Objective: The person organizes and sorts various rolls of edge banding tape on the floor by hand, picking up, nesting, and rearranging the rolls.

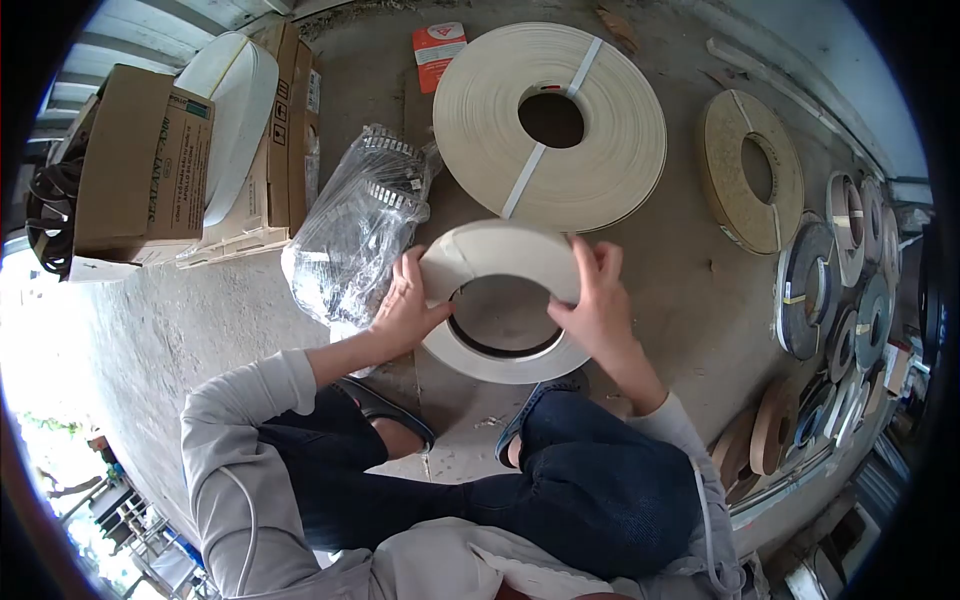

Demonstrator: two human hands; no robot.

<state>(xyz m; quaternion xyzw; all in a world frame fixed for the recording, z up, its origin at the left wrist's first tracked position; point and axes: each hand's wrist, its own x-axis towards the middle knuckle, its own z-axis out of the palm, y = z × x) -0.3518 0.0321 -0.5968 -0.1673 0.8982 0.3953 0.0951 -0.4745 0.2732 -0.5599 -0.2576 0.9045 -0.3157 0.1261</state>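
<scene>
A cream-white roll of edge banding tape (pixel 500 360) is held up in front of my knees, tilted, with the floor showing through its wide centre hole. My left hand (pixel 403 310) grips its left rim, thumb at the inner edge and fingers around the outside. On the opposite rim my right hand (pixel 598 305) has hold in the same way. Just beyond it a larger cream roll (pixel 480 130), bound with white straps, lies flat on the floor. Left of the held roll lies a clear plastic-wrapped bundle (pixel 350 230).
Cardboard boxes (pixel 140 160) stand at the left, with a white roll (pixel 240 130) leaning there. A red and white card (pixel 438 55) lies at the back. A tan roll (pixel 720 170) and several grey and brown rolls (pixel 800 290) line the right side.
</scene>
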